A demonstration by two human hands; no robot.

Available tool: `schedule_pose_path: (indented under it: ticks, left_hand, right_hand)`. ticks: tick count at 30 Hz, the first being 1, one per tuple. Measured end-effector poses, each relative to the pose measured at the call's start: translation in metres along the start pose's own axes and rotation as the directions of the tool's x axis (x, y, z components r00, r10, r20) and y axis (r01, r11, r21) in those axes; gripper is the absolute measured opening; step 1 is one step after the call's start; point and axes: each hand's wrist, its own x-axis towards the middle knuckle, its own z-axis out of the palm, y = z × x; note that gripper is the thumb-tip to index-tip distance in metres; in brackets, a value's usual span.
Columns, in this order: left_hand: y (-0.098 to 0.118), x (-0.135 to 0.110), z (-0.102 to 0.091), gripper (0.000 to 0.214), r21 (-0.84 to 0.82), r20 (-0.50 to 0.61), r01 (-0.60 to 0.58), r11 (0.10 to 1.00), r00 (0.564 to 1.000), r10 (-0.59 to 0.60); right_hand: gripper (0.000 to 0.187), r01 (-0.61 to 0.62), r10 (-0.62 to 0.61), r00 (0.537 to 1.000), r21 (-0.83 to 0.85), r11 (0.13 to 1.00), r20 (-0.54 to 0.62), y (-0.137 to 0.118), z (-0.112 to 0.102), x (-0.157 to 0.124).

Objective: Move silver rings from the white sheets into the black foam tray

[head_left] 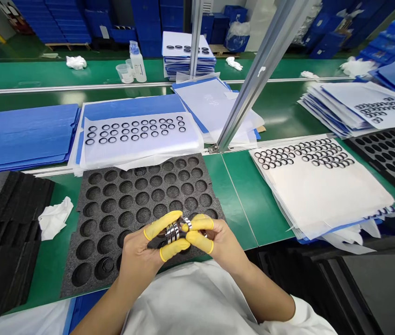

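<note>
**While Two Hands Pinched Bright Rings, a Foam Tray Lay Beneath**

As I looked across, the dark foam tray lay tilted slightly on the green desk, its round pockets mostly bare. One pocket near the front left corner held a black ring-shaped piece.

Above the tray's near right part, the left hand had thumb and fingers closed around a short row of shiny rings. The right hand, fingertips nearly meeting, pinched another shiny ring just beside them. Yellow covers sheathed the working fingertips.

At far left stood a stack of dark foam trays, a dark round piece sitting in a pocket on top. A crumpled white cloth lay between stack and tray.

Behind the tray, a white sheet carried rows of black rings; to the right, a pile of pale sheets bore many more. A slanting metal post rose between them. Farther back stood a white bottle beside a clear cup, and blue bins were stacked beyond.
</note>
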Motion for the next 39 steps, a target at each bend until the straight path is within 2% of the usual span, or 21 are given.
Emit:
schedule_pose_path:
  ticks: [5, 9, 11, 14, 16, 17, 21, 26, 29, 31, 35, 39]
  left_hand:
    - [0.006, 0.008, -0.001, 0.045, 0.032, 0.015, -0.157, 0.987, 0.987, 0.157]
    - [0.013, 0.012, -0.003, 0.044, 0.02, 0.069, -0.23, 0.973, 0.971, 0.228]
    - [0.016, 0.013, -0.004, 0.043, 0.023, 0.102, -0.245, 0.969, 0.965, 0.242]
    - [0.018, 0.014, -0.006, 0.045, 0.019, 0.157, -0.275, 0.961, 0.95, 0.268]
    - [0.016, 0.013, -0.007, 0.047, 0.023, 0.185, -0.3, 0.954, 0.939, 0.29]
    - [0.015, 0.012, -0.008, 0.048, 0.036, 0.197, -0.313, 0.949, 0.933, 0.3]
    - [0.01, 0.008, -0.01, 0.05, 0.12, 0.267, -0.354, 0.928, 0.911, 0.313]
    - [0.006, -0.001, -0.011, 0.063, 0.171, 0.365, -0.347, 0.922, 0.892, 0.268]
    - [0.005, -0.004, -0.014, 0.071, 0.129, 0.42, -0.325, 0.937, 0.874, 0.245]
    - [0.005, -0.004, -0.017, 0.069, 0.066, 0.442, -0.323, 0.944, 0.858, 0.263]
    - [0.005, -0.002, -0.018, 0.06, -0.022, 0.425, -0.317, 0.948, 0.855, 0.296]
    - [0.007, -0.002, -0.012, 0.052, -0.002, 0.311, -0.308, 0.951, 0.904, 0.294]
  right_hand:
    - [0.038, -0.116, 0.109, 0.982, 0.042, 0.992, 0.153, -0.001, -0.001, 0.003]
    - [0.04, -0.184, 0.175, 0.939, 0.0, 0.983, 0.295, -0.008, -0.004, 0.007]
    - [0.043, -0.245, 0.246, 0.89, -0.052, 0.968, 0.384, -0.014, -0.007, 0.008]
    - [0.049, -0.328, 0.326, 0.789, -0.091, 0.94, 0.521, -0.021, -0.009, 0.009]
    - [0.05, -0.366, 0.351, 0.752, -0.089, 0.926, 0.558, -0.023, -0.009, 0.009]
    - [0.049, -0.379, 0.356, 0.753, -0.078, 0.922, 0.554, -0.022, -0.007, 0.009]
    - [0.046, -0.393, 0.353, 0.811, -0.011, 0.919, 0.466, -0.016, -0.001, 0.009]
    - [0.045, -0.366, 0.333, 0.852, 0.004, 0.931, 0.405, -0.016, 0.004, 0.004]
    - [0.044, -0.355, 0.325, 0.867, 0.01, 0.935, 0.378, -0.021, 0.005, 0.0]
    - [0.045, -0.341, 0.314, 0.872, 0.007, 0.94, 0.375, -0.023, 0.005, -0.003]
    - [0.047, -0.315, 0.29, 0.882, 0.006, 0.949, 0.37, -0.027, 0.006, -0.006]
    - [0.046, -0.3, 0.279, 0.901, 0.013, 0.954, 0.331, -0.03, 0.009, -0.008]
